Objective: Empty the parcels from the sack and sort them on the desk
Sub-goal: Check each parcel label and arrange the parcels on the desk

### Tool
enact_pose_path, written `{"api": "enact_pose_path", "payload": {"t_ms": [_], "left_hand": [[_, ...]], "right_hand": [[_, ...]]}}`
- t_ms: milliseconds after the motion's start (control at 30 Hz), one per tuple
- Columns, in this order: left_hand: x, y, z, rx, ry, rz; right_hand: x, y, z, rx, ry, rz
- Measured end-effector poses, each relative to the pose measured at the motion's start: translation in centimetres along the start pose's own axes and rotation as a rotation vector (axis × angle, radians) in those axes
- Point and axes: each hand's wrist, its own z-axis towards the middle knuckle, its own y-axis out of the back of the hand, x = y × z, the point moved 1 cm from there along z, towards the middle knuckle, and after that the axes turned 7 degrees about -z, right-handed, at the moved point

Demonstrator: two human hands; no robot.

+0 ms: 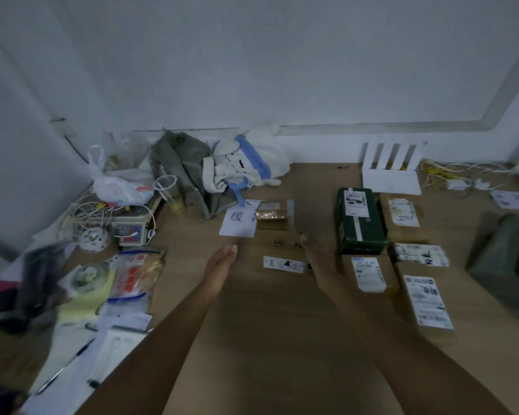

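A brown cardboard parcel (pixel 271 250) with a small white label sits mid-desk between my hands; its colour blends with the wooden desk (pixel 282 339). My left hand (pixel 221 263) lies flat against its left side and my right hand (pixel 315 266) against its right side, fingers straight. To the right lie sorted parcels: a dark green box (pixel 360 226), a brown box with labels (pixel 405 215), a small labelled box (pixel 420 254), and two more labelled boxes (pixel 369 275) (pixel 427 302). A small taped parcel (pixel 274 214) rests beside a white paper sign (pixel 238 220). A grey-green sack (pixel 505 253) sits at the right edge.
Clutter fills the left side: a scale with cables (pixel 129 229), a plastic bag (pixel 120 187), zip bags (pixel 138 271), papers and a pen (pixel 66 366). A grey bag (pixel 183 166) and white plush toy (pixel 246 163) stand at the back wall. A white rack (pixel 391 169) and wires lie at the back right.
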Motion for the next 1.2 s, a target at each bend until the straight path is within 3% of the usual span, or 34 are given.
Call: {"api": "enact_pose_path", "payload": {"t_ms": [400, 600, 700, 900, 967, 1200], "left_hand": [[1.9, -0.7, 7.1, 0.172, 0.066, 0.086], [2.6, -1.7, 11.5, 0.222, 0.105, 0.094], [3.4, -2.6, 13.4, 0.258, 0.138, 0.07], [6.0, -4.5, 16.0, 0.405, 0.194, 0.027], [6.8, -5.0, 16.5, 0.377, 0.175, 0.072], [6.9, -4.8, 16.4, 0.347, 0.15, 0.047]], "right_hand": [[-2.5, -3.6, 4.6, -0.097, -0.083, 0.018], [-5.8, -3.9, 9.7, -0.124, -0.075, -0.218], [-8.3, -3.2, 12.4, -0.109, -0.047, -0.184], [-6.4, -2.6, 11.3, -0.03, 0.01, -0.089], [-6.4, -3.1, 11.3, 0.047, 0.029, 0.009], [-6.5, -3.5, 11.2, 0.072, -0.018, 0.129]]}}
